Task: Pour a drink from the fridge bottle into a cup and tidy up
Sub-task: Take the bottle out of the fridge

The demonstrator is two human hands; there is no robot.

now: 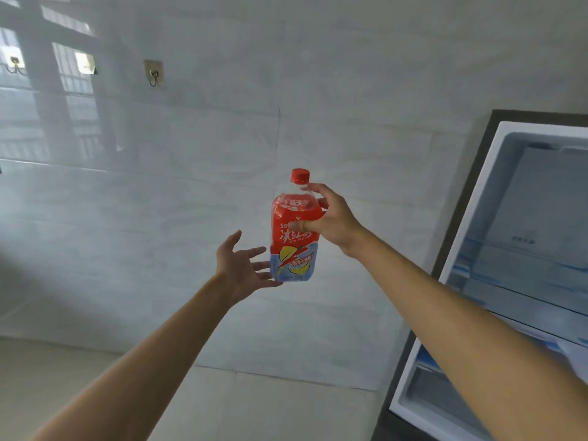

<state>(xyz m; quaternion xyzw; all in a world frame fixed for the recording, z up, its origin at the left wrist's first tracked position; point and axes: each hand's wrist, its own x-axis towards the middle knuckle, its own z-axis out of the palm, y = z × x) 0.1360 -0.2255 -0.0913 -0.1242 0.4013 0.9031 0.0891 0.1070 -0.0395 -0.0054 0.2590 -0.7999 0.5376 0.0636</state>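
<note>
A plastic ice tea bottle [291,249] with a red cap and a red, blue and yellow label hangs upright in mid air in front of the tiled wall. My right hand [332,219] grips its upper half, thumb across the label. My left hand [243,267] is spread open just left of the bottle's lower part, fingertips at or nearly touching its base. No cup is in view.
The fridge [471,198] stands open at the right, its white inner shelves [521,300] showing. A glossy tiled wall [197,173] fills the background, with metal hooks [153,76] high on the left. A pale floor or counter strip [254,405] lies below.
</note>
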